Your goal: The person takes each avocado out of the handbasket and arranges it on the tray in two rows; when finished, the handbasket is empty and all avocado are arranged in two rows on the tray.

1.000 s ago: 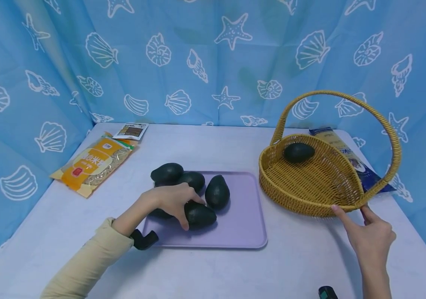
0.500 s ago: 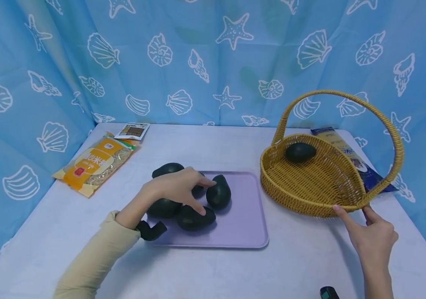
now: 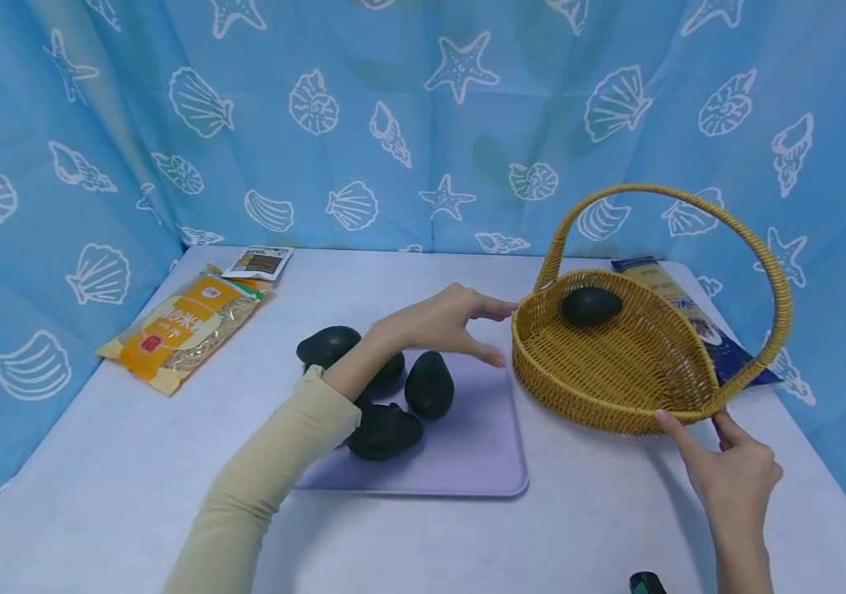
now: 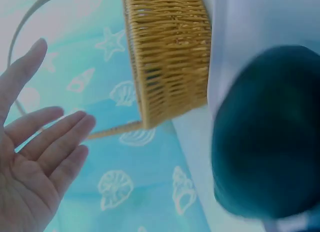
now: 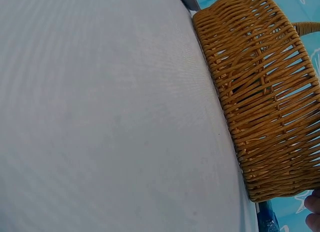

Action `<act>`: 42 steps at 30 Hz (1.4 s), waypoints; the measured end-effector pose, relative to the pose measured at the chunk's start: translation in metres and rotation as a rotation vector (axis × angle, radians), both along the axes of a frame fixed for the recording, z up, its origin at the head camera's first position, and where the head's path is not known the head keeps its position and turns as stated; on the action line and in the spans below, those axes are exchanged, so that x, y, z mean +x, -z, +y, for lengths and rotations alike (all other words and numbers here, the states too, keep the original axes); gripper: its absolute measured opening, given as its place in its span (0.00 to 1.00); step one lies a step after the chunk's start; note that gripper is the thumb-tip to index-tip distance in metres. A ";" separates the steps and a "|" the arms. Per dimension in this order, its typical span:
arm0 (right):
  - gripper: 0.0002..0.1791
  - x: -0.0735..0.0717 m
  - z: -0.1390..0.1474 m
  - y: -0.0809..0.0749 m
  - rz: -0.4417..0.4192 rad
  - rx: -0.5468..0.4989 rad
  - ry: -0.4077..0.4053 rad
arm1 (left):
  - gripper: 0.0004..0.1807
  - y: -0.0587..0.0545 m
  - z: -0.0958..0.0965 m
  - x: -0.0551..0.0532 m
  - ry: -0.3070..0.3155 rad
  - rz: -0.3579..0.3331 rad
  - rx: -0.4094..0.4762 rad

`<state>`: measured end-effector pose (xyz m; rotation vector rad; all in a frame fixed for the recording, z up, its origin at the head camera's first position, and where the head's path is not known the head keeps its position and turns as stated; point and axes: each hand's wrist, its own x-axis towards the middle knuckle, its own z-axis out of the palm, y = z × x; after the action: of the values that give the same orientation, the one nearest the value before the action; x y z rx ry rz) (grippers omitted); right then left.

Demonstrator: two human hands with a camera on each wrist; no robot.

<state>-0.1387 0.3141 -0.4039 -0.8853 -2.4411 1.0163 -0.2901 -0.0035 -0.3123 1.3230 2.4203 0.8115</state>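
Observation:
My left hand (image 3: 446,320) reaches over the lilac tray (image 3: 484,450), its fingers spread and holding nothing, fingertips close to the left rim of the wicker basket (image 3: 593,379). In the left wrist view the open palm (image 4: 30,182) shows beside the basket wall (image 4: 170,51). Dark green avocados lie on the tray: one (image 3: 430,386) stands at the right of the group, another (image 3: 384,431) lies in front, and others are partly hidden by my forearm. A single avocado (image 3: 590,306) sits inside the basket at its back. My right hand (image 3: 733,470) grips the basket's near-right rim by the handle's foot.
An orange bag of grain (image 3: 185,328) and a small white sachet (image 3: 259,262) lie at the back left. Behind the basket is a blue and gold packet (image 3: 720,334). A dark object (image 3: 646,582) is at the front edge. A blue shell-print curtain (image 3: 408,124) hangs behind.
My left hand has let go of the front avocado, lifted away and moved right across the tray towards the basket. The right hand keeps its grip on the basket, which stays in place.

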 end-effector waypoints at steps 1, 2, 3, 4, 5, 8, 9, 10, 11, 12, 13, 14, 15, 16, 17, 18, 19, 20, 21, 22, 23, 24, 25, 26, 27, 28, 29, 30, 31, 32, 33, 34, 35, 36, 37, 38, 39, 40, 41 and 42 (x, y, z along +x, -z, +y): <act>0.46 0.000 0.000 0.000 0.002 0.000 0.000 | 0.41 0.000 0.008 -0.004 -0.002 -0.005 0.008; 0.46 0.000 0.001 0.001 0.005 0.004 0.000 | 0.40 0.000 0.016 -0.007 -0.001 -0.006 0.012; 0.46 0.000 0.001 0.001 0.004 0.005 0.001 | 0.40 0.000 0.024 -0.011 -0.001 -0.004 0.014; 0.46 0.000 0.001 0.001 0.005 0.006 0.001 | 0.40 0.001 0.032 -0.014 -0.001 0.007 0.012; 0.46 0.000 0.001 0.002 0.006 0.006 0.002 | 0.40 0.002 0.041 -0.018 0.001 0.020 0.010; 0.45 0.001 0.001 0.002 0.021 0.014 0.000 | 0.38 0.004 0.065 -0.028 -0.010 0.070 -0.011; 0.45 0.001 0.001 0.002 0.027 0.014 0.000 | 0.38 0.006 0.072 -0.031 -0.022 0.082 -0.015; 0.45 0.001 0.000 0.002 0.030 0.014 -0.001 | 0.37 0.008 0.079 -0.035 -0.034 0.094 -0.018; 0.45 0.001 0.000 0.002 0.033 0.010 -0.003 | 0.37 0.010 0.085 -0.039 -0.043 0.100 -0.018; 0.45 0.001 0.000 0.002 0.035 0.007 -0.007 | 0.36 0.013 0.091 -0.043 -0.054 0.102 -0.018; 0.45 0.000 0.000 0.001 0.035 0.003 -0.010 | 0.36 0.016 0.096 -0.047 -0.068 0.098 -0.018; 0.45 0.000 0.000 0.001 0.035 -0.002 -0.013 | 0.36 0.019 0.100 -0.052 -0.083 0.084 -0.021; 0.45 0.000 0.000 0.001 0.036 -0.006 -0.014 | 0.36 0.022 0.103 -0.056 -0.096 0.070 -0.022; 0.45 0.000 0.000 0.000 0.034 -0.012 -0.015 | 0.36 0.025 0.105 -0.059 -0.107 0.055 -0.020; 0.45 0.000 0.000 0.000 0.033 -0.014 -0.016 | 0.36 0.028 0.108 -0.062 -0.120 0.038 -0.021; 0.45 0.000 -0.001 0.000 0.035 -0.014 -0.015 | 0.36 0.030 0.109 -0.065 -0.134 0.021 -0.022; 0.46 0.000 -0.001 0.000 0.036 -0.015 -0.014 | 0.36 0.031 0.111 -0.067 -0.151 0.007 -0.027; 0.46 0.000 -0.001 0.000 0.037 -0.015 -0.013 | 0.36 0.033 0.113 -0.068 -0.163 0.000 -0.029; 0.46 0.001 -0.001 0.000 0.038 -0.015 -0.012 | 0.36 0.035 0.114 -0.069 -0.174 -0.001 -0.025; 0.46 0.001 -0.001 -0.001 0.037 -0.015 -0.011 | 0.36 0.037 0.116 -0.070 -0.183 -0.004 -0.021; 0.45 0.001 -0.001 -0.001 0.038 -0.014 -0.010 | 0.37 0.039 0.118 -0.071 -0.189 -0.004 -0.018; 0.45 0.001 -0.001 0.000 0.040 -0.013 -0.009 | 0.37 0.041 0.120 -0.072 -0.194 -0.006 -0.010; 0.45 0.002 -0.001 0.000 0.038 -0.011 -0.006 | 0.38 0.043 0.123 -0.072 -0.197 -0.010 -0.001; 0.45 0.002 0.000 0.000 0.041 -0.007 -0.005 | 0.38 0.045 0.125 -0.073 -0.195 -0.013 0.014; 0.45 0.002 0.000 0.001 0.043 -0.005 -0.004 | 0.39 0.047 0.127 -0.073 -0.198 -0.023 0.029; 0.45 0.002 0.000 0.001 0.046 -0.004 -0.003 | 0.39 0.048 0.129 -0.074 -0.200 -0.033 0.043; 0.45 0.002 0.000 0.001 0.050 -0.001 -0.002 | 0.40 0.050 0.132 -0.074 -0.202 -0.037 0.052; 0.45 0.002 0.000 0.001 0.054 0.002 -0.003 | 0.40 0.051 0.134 -0.075 -0.206 -0.040 0.059; 0.45 0.002 0.000 0.001 0.057 0.005 -0.003 | 0.41 0.052 0.136 -0.075 -0.209 -0.039 0.062; 0.45 0.001 0.000 0.001 0.061 0.006 -0.005 | 0.41 0.053 0.139 -0.076 -0.210 -0.040 0.060; 0.45 0.001 0.000 0.001 0.065 0.007 -0.005 | 0.42 0.055 0.141 -0.076 -0.212 -0.036 0.051; 0.44 0.001 0.000 0.001 0.069 0.008 -0.004 | 0.42 0.056 0.144 -0.077 -0.210 -0.027 0.039; 0.44 0.001 0.000 0.001 0.074 0.015 -0.003 | 0.43 0.057 0.147 -0.077 -0.207 -0.019 0.026; 0.44 0.002 0.000 0.001 0.081 0.019 -0.001 | 0.43 0.057 0.149 -0.078 -0.205 -0.008 0.008; 0.44 0.002 -0.001 0.001 0.086 0.024 0.001 | 0.43 0.058 0.152 -0.078 -0.202 0.002 -0.011; 0.43 0.002 -0.001 0.001 0.093 0.028 0.002 | 0.43 0.059 0.154 -0.079 -0.200 0.008 -0.034; 0.43 0.002 -0.002 0.001 0.100 0.033 0.004 | 0.44 0.059 0.156 -0.079 -0.201 0.017 -0.058; 0.43 0.002 -0.002 0.001 0.104 0.033 0.005 | 0.44 0.059 0.158 -0.080 -0.198 0.025 -0.082; 0.43 0.002 -0.002 0.001 0.105 0.032 0.005 | 0.44 0.059 0.160 -0.080 -0.197 0.032 -0.104; 0.43 0.002 -0.003 0.001 0.106 0.030 0.003 | 0.44 0.060 0.161 -0.081 -0.195 0.036 -0.124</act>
<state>-0.1363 0.3114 -0.4050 -0.8043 -2.3595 0.9971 -0.3707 0.1577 -0.3719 1.0786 2.6119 0.6751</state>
